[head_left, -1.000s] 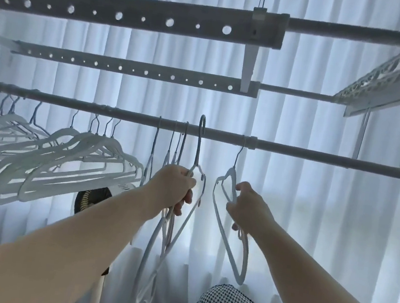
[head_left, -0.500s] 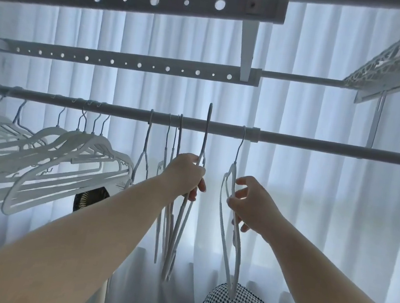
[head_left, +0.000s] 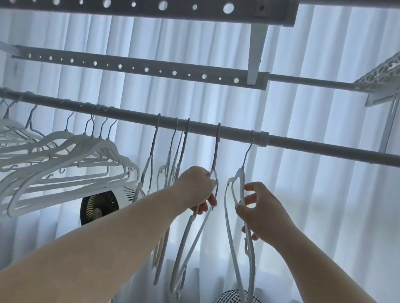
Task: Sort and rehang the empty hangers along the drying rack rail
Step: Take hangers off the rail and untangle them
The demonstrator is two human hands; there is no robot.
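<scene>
The hanger (head_left: 212,178) gripped by the left hand (head_left: 195,188) is now hooked over the rail (head_left: 320,147), having been lifted clear before. The end hanger (head_left: 238,206) is pinched by the right hand (head_left: 259,214); bare rail is left rightward.

Rail (head_left: 320,147): grey round bar, running level across the rack. Bunched hangers (head_left: 49,158): white, empty, crowded at the rail's left end, turned broadside. Edge-on hangers (head_left: 174,163): four thin ones hooked mid-rail. Hanger (head_left: 188,248): hooked on the rail, hanging edge-on, gripped near its neck. Rightmost hanger (head_left: 233,243): white, hooked beside the rail's collar, pinched at its shoulder.
</scene>
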